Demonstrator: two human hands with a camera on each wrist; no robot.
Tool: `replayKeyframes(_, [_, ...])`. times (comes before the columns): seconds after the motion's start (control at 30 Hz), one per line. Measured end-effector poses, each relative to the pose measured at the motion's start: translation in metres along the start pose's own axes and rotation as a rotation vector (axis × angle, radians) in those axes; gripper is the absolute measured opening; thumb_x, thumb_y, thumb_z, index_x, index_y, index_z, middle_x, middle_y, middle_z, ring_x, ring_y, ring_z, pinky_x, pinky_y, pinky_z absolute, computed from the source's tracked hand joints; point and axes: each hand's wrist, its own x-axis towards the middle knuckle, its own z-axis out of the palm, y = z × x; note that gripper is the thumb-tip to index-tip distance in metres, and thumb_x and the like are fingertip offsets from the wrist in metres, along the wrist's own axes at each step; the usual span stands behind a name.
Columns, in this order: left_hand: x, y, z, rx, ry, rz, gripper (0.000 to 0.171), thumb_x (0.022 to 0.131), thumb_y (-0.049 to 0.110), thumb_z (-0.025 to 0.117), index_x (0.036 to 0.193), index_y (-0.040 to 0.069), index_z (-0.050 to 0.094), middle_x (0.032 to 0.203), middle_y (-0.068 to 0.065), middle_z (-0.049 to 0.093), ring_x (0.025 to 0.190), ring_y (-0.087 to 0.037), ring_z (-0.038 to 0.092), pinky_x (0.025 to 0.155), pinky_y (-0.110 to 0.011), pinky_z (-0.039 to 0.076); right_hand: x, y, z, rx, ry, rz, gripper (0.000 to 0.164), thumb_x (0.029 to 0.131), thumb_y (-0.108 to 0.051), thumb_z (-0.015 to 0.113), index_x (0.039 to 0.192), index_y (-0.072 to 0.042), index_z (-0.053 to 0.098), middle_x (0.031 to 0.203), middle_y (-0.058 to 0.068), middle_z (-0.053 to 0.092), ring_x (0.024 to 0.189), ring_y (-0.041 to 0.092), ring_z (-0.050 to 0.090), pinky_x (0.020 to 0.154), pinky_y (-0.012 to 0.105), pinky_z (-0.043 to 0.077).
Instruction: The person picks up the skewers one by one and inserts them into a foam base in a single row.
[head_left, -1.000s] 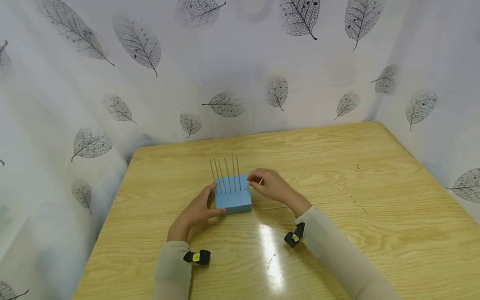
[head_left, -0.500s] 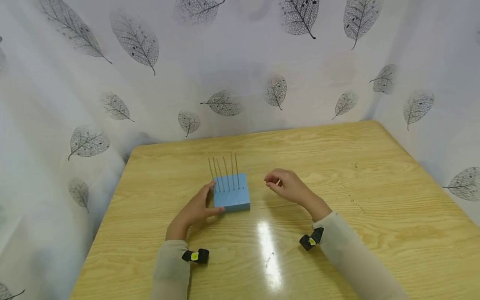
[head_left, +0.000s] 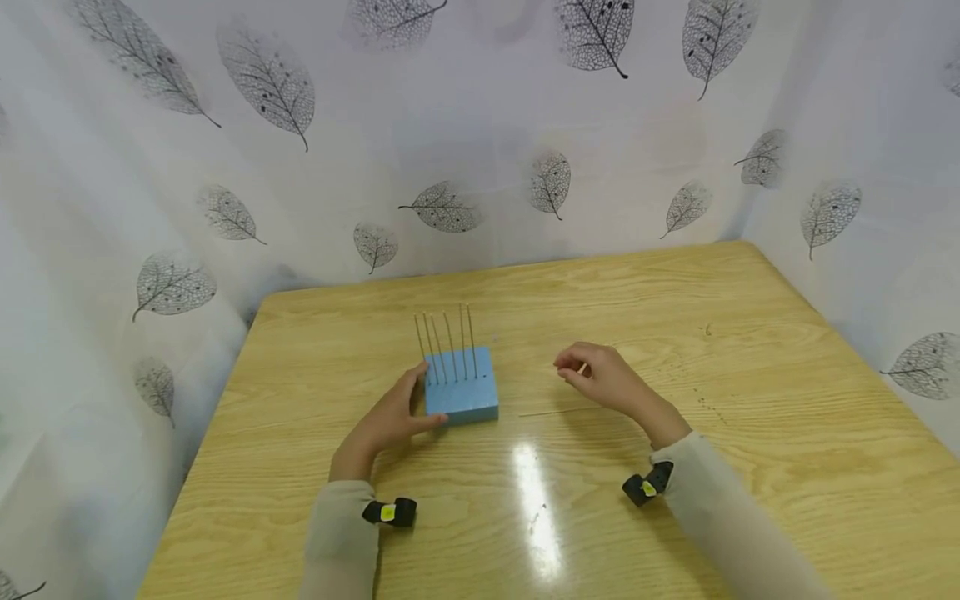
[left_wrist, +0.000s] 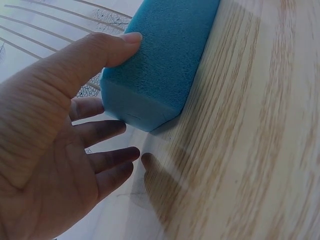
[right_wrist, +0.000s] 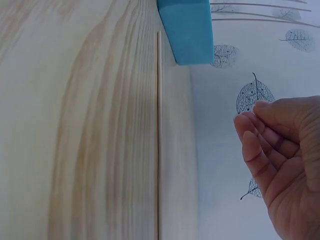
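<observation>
A blue foam block (head_left: pixel 472 404) sits on the table with several thin sticks (head_left: pixel 452 350) standing upright in a row in its top. My left hand (head_left: pixel 386 421) holds the block at its left side. In the left wrist view its thumb (left_wrist: pixel 117 47) lies on the block's front face, the other fingers round the left end. To the right of the block, my right hand (head_left: pixel 603 379) hovers over the table with loosely curled fingers and nothing visible between them. A single thin stick (head_left: pixel 551 412) lies on the table below this hand, partly hidden by it.
The wooden table (head_left: pixel 360 550) has a bright light reflection in front of the block. Small dark marks (head_left: pixel 708 404) show on its surface at the right. A white leaf-printed curtain (head_left: pixel 487 108) hangs behind the table and along both sides.
My right hand has drawn away from the block toward the right, uncovering the near end of the lying stick. The left hand stays at the block.
</observation>
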Motion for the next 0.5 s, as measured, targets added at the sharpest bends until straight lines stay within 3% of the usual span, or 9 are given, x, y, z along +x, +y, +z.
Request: replayKeyframes(0.5, [0.000, 0.001, 0.000, 0.012, 0.000, 0.004, 0.098, 0.083, 0.039, 0.073, 0.151, 0.005, 0.011, 0.155, -0.020, 0.016, 0.142, -0.035, 0.014, 0.114, -0.050, 0.016, -0.022, 0.021, -0.010, -0.039, -0.079, 0.072, 0.006, 0.088, -0.002, 0.064, 0.092, 0.000, 0.068, 0.083, 0.002, 0.064, 0.070, 0.009, 0.053, 0.060, 0.025, 0.048])
